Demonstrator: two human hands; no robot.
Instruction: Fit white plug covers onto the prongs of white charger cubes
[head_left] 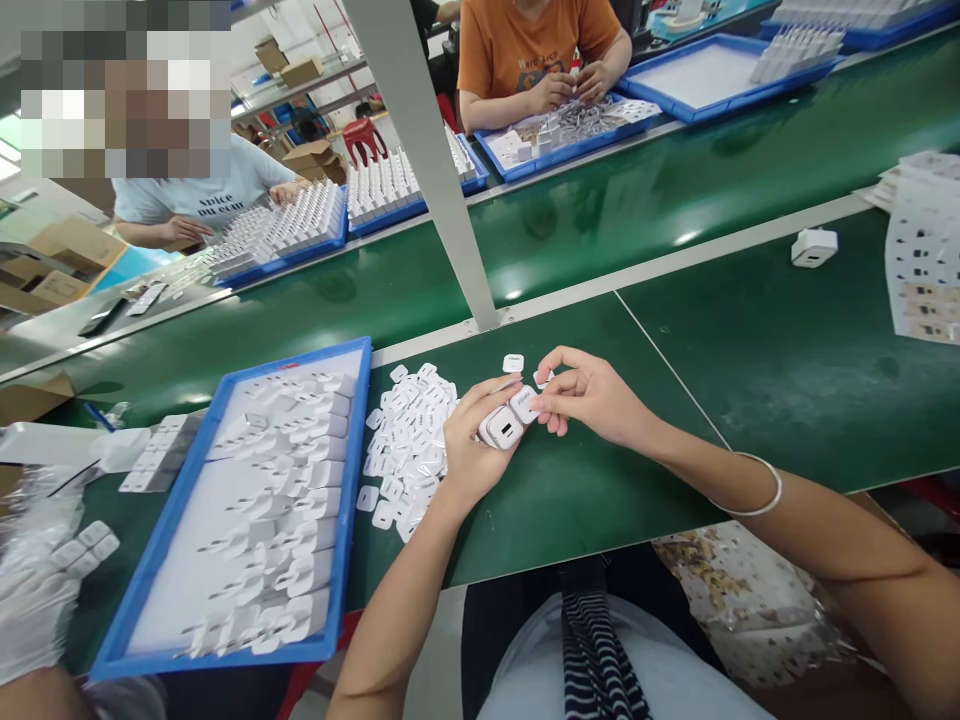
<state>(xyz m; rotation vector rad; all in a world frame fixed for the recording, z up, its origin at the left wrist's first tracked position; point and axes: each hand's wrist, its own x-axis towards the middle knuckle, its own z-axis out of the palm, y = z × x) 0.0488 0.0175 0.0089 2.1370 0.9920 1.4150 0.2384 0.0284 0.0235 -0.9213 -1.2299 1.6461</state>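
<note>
My left hand (476, 440) is closed around a white charger block (501, 428) whose dark port faces me. At the block's upper right is a small white labelled piece (523, 404), with the fingertips of my right hand (574, 392) pinched at its edge. Another white piece shows partly behind the right fingers. Just above my hands a single white square piece (513, 363) lies on the green table. A loose pile of similar white pieces (409, 430) spreads to the left of my left hand.
A blue-rimmed tray (350, 500) of white chargers stands left of the pile. One charger (814, 248) and printed sheets (926, 250) lie at the right. A gloved hand (34, 620) is at the far left. A metal post (442, 190) rises ahead; two people sit beyond it.
</note>
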